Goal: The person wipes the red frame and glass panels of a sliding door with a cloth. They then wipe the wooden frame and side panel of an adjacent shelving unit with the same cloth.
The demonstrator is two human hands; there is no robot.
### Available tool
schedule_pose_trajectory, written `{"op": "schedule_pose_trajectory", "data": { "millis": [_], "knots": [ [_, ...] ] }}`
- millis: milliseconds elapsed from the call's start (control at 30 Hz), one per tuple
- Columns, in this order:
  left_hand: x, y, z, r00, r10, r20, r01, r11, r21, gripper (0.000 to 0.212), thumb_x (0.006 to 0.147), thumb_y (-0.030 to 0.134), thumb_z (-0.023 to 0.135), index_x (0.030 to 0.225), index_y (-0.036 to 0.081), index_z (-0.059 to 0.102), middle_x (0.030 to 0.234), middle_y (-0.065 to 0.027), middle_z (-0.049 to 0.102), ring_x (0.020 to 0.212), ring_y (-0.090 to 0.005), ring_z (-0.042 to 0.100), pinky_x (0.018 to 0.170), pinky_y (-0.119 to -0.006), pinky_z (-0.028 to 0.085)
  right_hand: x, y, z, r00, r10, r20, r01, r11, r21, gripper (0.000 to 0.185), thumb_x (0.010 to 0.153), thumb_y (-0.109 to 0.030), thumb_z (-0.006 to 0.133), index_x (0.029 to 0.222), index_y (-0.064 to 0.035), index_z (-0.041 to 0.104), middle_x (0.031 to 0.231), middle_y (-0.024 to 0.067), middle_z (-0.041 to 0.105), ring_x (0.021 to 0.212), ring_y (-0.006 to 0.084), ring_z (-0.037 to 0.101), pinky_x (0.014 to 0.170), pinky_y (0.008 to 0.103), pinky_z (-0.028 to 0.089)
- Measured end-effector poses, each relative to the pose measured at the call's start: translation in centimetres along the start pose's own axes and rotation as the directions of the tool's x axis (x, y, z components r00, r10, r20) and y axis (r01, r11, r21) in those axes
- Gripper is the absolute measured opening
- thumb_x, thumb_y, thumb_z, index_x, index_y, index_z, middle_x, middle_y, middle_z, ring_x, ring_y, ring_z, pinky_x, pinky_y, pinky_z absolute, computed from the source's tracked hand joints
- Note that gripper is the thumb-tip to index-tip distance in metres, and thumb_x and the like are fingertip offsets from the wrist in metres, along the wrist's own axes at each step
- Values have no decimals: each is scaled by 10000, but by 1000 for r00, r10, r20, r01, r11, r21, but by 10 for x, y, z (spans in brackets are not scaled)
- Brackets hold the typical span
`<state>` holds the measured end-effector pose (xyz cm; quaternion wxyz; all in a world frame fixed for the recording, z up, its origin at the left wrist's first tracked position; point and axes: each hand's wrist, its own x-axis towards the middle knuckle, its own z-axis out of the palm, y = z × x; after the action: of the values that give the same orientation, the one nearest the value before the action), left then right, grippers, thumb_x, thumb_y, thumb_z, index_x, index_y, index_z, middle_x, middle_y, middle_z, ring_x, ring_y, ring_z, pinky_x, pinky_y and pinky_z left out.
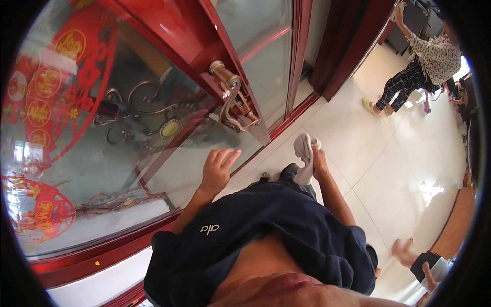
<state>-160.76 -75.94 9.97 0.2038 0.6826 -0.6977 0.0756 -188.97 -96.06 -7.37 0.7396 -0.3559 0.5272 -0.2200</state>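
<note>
My right hand [320, 165] is closed around a crumpled light grey cloth [304, 157], which hangs beside my dark trousers. My left hand [218, 170] holds nothing; its fingers are apart, in front of the lower glass of a red-framed sliding door [199, 50]. Above and a little right of that hand, a copper-coloured curved door handle [232, 103] is fixed to the door's edge. Red paper decorations [48, 88] with gold writing cover part of the glass at the left, and scrolled metal ornaments [168, 128] show at the glass.
A person [433, 61] in a patterned top and checked trousers stands at the upper right, one arm raised with a pale cloth. Another person's foot and hands [429, 274] show at the lower right. A curved brown wooden surface [454, 226] lies at the right edge. Pale tiles [376, 153] cover the floor.
</note>
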Motion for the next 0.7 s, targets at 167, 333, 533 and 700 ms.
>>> {"op": "schedule_pose_trajectory", "data": {
  "millis": [167, 333, 533, 700],
  "knots": [
    [36, 18, 26, 986, 128, 111, -108, 980, -167, 397, 818, 26, 578, 1206, 77, 646, 1131, -82, 618, 1077, -264, 577, 972, -427, 449, -8, -37, -27, 977, 208, 41, -211, 938, 276, 414, 984, -395, 459, 1171, -58, 611, 931, 77, 667, 760, 198, 645, 640, 326, 529],
    [55, 30, 63, 957, 21, 291, 40, 978, -203, 453, 815, -18, 537, 1251, 66, 628, 948, -74, 669, 933, -252, 608, 898, -396, 467, 87, -9, -79, 979, 124, 163, -181, 899, 399, 434, 988, -410, 440, 1231, -90, 605, 1074, 101, 673, 923, 249, 660, 797, 400, 555],
    [114, 72, 121, 963, -163, 216, 208, 956, -207, 501, 825, 0, 538, 1321, 60, 573, 1187, -131, 646, 1103, -289, 589, 966, -397, 464, 145, -81, -101, 977, 36, 209, -37, 999, -1, 457, 978, -399, 481, 1073, 19, 639, 884, 109, 667, 740, 213, 625, 661, 364, 503],
    [156, 114, 152, 904, -227, 361, 307, 934, -181, 540, 860, 86, 574, 1394, 74, 494, 1308, -136, 590, 1235, -303, 528, 1042, -407, 432, 182, -136, -113, 959, -199, 200, 279, 770, -573, 427, 958, -349, 513, 962, 57, 647, 803, 188, 676, 742, 261, 655, 673, 402, 491]
  ]
}}
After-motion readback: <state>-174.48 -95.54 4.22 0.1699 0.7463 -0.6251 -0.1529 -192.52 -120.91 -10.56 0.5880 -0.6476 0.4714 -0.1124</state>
